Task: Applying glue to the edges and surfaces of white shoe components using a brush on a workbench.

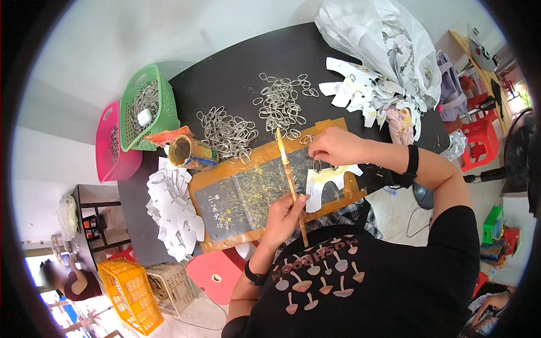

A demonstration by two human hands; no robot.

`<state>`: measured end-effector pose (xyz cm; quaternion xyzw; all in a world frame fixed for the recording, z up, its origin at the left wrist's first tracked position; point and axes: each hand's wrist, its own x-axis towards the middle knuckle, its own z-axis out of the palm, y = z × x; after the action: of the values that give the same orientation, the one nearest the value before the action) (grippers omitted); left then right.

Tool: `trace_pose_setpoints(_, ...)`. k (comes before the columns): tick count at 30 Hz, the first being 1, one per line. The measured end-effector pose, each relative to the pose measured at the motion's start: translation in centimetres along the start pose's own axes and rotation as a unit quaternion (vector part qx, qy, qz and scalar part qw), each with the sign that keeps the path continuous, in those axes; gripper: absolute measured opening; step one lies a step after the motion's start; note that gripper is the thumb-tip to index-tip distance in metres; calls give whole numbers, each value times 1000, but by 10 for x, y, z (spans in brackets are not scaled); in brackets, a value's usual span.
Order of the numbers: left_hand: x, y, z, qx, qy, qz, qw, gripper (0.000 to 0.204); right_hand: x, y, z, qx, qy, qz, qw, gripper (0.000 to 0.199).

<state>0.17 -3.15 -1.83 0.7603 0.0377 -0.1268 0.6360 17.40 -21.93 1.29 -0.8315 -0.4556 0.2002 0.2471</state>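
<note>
My left hand [286, 216] is closed round a long wooden brush [290, 179], its yellow-coated tip pointing away from me. The thumb reaches to the edge of a white cut-out piece [316, 188] smeared with yellow paste, which lies on the board. Over that piece, my right hand [336, 145] pinches an oval metal ring [317, 165] with the fingertips. Beneath both hands is a dark board [225, 191] with an orange-brown border, spattered yellow. Beyond it lie two piles of metal rings, one on the left [228, 132] and another farther back [282, 101].
A paste-stained can [197, 155] stands at the board's left corner, by a stack of white cut-outs [172, 208]. Green [169, 107] and pink [121, 166] baskets hold rings at the left. Pasted cut-outs [360, 93] and a plastic bag [411, 50] lie back right.
</note>
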Motion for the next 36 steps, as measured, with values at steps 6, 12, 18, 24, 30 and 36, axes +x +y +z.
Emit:
trace_pose_setpoints(6,1,0,-1,4,-4,-8,1000,29,-4,1,10,-63,-8,-41,997,7)
trace_pose_setpoints(12,1,1,-1,10,-1,8,1000,30,-4,-13,-4,-14,-2,16,1000,5)
trace_pose_setpoints(18,1,-2,-1,2,0,14,1000,29,7,11,-25,-47,125,30,991,7)
trace_pose_setpoints(24,2,1,0,-7,-3,12,1000,29,14,29,-16,-55,86,-16,995,14)
trace_pose_setpoints(30,2,-5,0,-7,0,21,1000,30,3,22,-43,64,135,86,985,13)
trace_pose_setpoints(36,2,1,-3,4,-18,5,1000,36,-54,19,-13,-181,162,-34,969,10)
